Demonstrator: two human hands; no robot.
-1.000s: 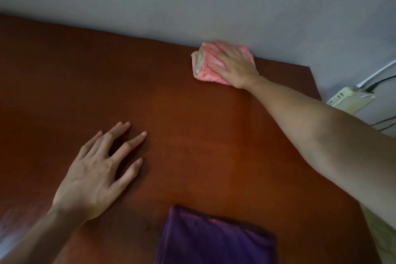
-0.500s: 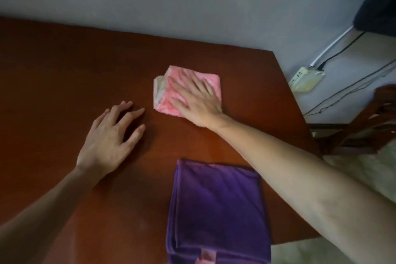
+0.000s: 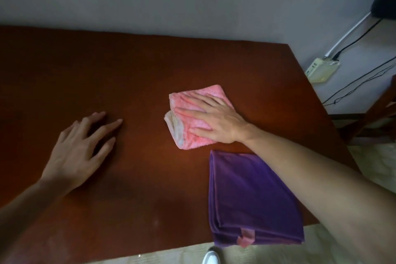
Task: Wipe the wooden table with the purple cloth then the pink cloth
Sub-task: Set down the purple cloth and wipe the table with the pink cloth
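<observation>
The pink cloth (image 3: 194,118) was a folded, fluffy pad, roughly square, with a paler cream-coloured layer showing along its left edge and lower left corner. It lay flat on the wooden table (image 3: 128,70), right of the table's centre. The purple cloth (image 3: 250,199) was folded into a neat rectangle with stacked edges visible along its left side and a small pink tag at its near edge. It lay near the table's front right corner, just beside the pink cloth's near edge; whether the two touched could not be determined. Its near edge sat at the table's front edge.

The right forearm crossed over the purple cloth's upper right portion and hid it. The part of the pink cloth beneath the palm was likewise hidden. A pale power strip (image 3: 322,69) with cables lay on the floor beyond the table's right edge; its detail was hard to make out. A dark object at the upper right was cut off by the frame.

The right hand (image 3: 216,122) pressed flat on the pink cloth, fingers straight and spread, tips pointing left and stopping short of the cloth's left edge. The left hand (image 3: 79,152) rested on bare wood well apart from both cloths, fingers spread and lightly arched.
</observation>
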